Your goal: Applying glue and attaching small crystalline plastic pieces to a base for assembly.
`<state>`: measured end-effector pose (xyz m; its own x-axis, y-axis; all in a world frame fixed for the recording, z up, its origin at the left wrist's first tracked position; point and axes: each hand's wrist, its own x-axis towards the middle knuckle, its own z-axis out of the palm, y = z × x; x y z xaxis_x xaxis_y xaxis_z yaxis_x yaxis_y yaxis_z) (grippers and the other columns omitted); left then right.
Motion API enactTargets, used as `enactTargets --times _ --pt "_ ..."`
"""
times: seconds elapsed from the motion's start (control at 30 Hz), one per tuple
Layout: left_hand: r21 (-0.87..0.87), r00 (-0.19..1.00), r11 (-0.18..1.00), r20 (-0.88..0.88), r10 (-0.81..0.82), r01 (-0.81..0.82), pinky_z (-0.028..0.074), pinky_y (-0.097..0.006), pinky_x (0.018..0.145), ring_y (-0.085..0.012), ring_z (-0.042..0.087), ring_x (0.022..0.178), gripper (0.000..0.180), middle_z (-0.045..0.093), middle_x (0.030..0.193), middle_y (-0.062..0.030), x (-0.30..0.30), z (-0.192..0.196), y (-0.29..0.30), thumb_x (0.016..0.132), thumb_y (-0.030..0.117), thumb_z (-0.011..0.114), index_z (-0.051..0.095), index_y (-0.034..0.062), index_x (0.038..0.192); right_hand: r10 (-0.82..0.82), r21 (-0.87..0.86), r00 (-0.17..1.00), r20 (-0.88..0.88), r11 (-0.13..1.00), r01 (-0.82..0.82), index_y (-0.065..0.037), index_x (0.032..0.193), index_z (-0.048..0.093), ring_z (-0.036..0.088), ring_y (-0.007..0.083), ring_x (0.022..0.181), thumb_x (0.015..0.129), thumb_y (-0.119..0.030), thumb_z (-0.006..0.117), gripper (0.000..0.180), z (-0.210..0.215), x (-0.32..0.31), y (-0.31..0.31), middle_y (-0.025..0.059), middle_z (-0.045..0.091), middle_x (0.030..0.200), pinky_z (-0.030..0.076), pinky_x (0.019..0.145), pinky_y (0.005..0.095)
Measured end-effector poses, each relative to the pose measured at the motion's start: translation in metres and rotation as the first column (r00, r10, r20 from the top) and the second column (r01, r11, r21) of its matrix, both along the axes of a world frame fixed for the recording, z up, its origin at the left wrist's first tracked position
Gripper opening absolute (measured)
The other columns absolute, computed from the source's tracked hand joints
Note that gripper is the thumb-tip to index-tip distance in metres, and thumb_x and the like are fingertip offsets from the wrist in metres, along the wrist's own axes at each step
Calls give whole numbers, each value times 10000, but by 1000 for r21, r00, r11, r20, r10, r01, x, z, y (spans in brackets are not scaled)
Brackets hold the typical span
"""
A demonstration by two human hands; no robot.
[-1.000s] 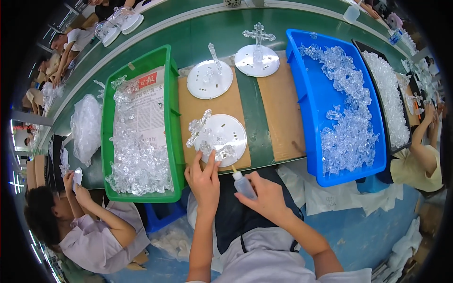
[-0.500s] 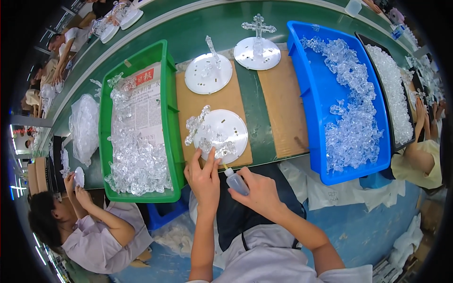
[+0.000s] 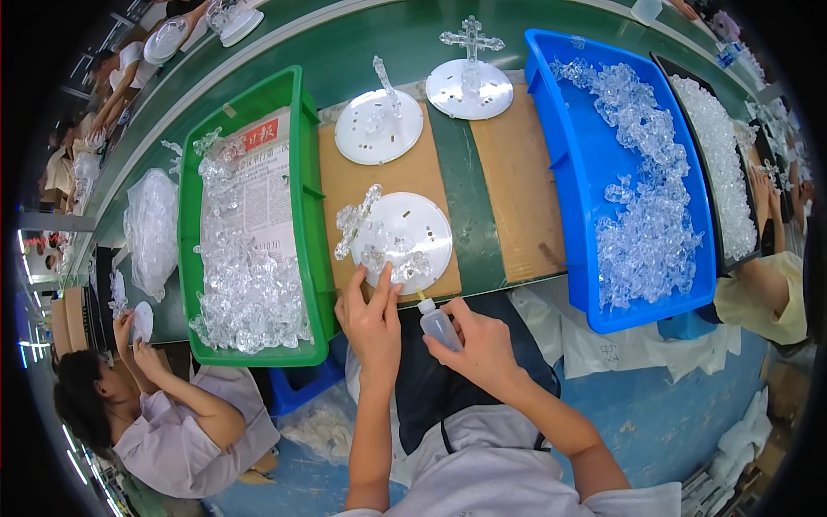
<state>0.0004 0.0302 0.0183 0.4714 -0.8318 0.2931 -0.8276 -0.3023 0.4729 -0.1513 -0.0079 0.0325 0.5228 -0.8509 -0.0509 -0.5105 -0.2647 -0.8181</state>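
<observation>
Since the frame 0.5 s ago, little has shifted: both hands stay at the near edge of the white disc, and the small bottle keeps its tip toward that edge. Left hand lies mostly open, its fingers stretched forward so the tips press on the disc's near rim beside a clump of clear plastic pieces; it grips nothing. Right hand is curled closed around the small bottle, thumb and fingers wrapped round its body, nozzle tilted up and left, just short of the disc. A clear cross lies flat on the disc's left side. That disc rests on a brown board, between a green bin of clear pieces on the left and a blue bin of them on the right. 2 more discs stand farther back, each with an upright clear piece.
</observation>
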Motion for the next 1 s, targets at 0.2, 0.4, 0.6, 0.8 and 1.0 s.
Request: enactTargets --times 0.2,0.4,0.6,0.8,1.0 --pt "-5 1000 1000 -4 7 -7 374 -418 905 -324 530 1020 294 548 1166 -163 0 0 0 842 157 637 660 149 1135 -9 23 1000 4 1000 9 -58 943 543 624 212 537 728 -273 732 358 3 -2 -6 77 603 626 482 510 303" --pt "-9 1000 1000 -9 5 -5 377 -416 898 -326 530 1018 293 550 1163 -160 0 0 0 841 160 638 661 153 1134 -38 63 999 18 997 36 -54 936 544 621 206 526 731 -272 728 351 2 -3 -6 77 607 629 479 507 295" --pt "-9 1000 1000 -7 10 -10 379 -416 893 -327 531 1010 293 551 1160 -157 0 -1 0 840 160 639 662 155 1132 -18 79 1000 16 997 17 -52 931 549 618 204 520 731 -270 728 346 6 -3 -7 77 607 625 473 503 294" --pt "-17 1000 1000 -9 14 -14 384 -414 887 -330 534 1003 288 555 1153 -156 0 0 0 836 161 645 667 157 1123 25 32 1000 1 999 -25 -62 936 555 618 208 528 728 -272 725 342 7 -1 -9 78 605 619 470 505 303" --pt "-23 1000 1000 -2 14 -14 386 -420 882 -326 542 1001 296 556 1153 -157 -1 -2 -1 823 165 660 668 157 1119 38 43 996 -77 998 -35 -71 947 554 623 213 555 719 -286 728 358 11 1 -12 81 618 657 469 512 308"
